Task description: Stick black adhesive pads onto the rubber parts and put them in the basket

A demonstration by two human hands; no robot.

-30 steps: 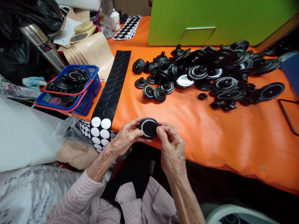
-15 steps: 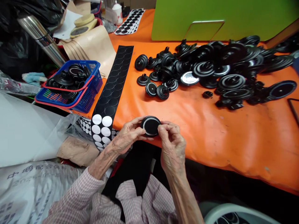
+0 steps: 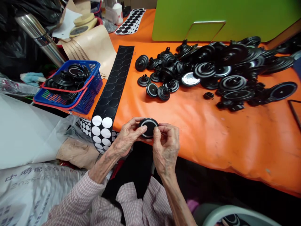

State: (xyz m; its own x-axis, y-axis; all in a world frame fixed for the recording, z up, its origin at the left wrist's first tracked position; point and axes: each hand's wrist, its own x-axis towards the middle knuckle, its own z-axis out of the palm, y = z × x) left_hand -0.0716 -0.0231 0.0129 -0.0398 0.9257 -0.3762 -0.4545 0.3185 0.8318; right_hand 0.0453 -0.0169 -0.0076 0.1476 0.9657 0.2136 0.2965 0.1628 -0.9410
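Between my two hands, at the front edge of the orange table, is a round black disc [image 3: 148, 128] with a pale ring on its face. My left hand [image 3: 127, 135] grips its left side, the thumb lying on the face. The thumb and fingers of my right hand [image 3: 166, 141] pinch the right rim. Left of my hands, a long black sheet of round stickers [image 3: 115, 83] hangs over the table edge, with white circles at its lower part. Many black ribbed discs [image 3: 207, 69] lie piled behind my hands to the right.
A blue basket [image 3: 88, 100] with red handles holds black parts at the left. Behind it are brown paper [image 3: 98, 47] and a steel flask [image 3: 41, 37]. A green board [image 3: 246, 22] stands at the back. A pale tub [image 3: 211, 216] is at lower right.
Both hands and the disc have shifted slightly left. My left thumb has moved further onto the disc's face, and my right hand has come closer to my left.
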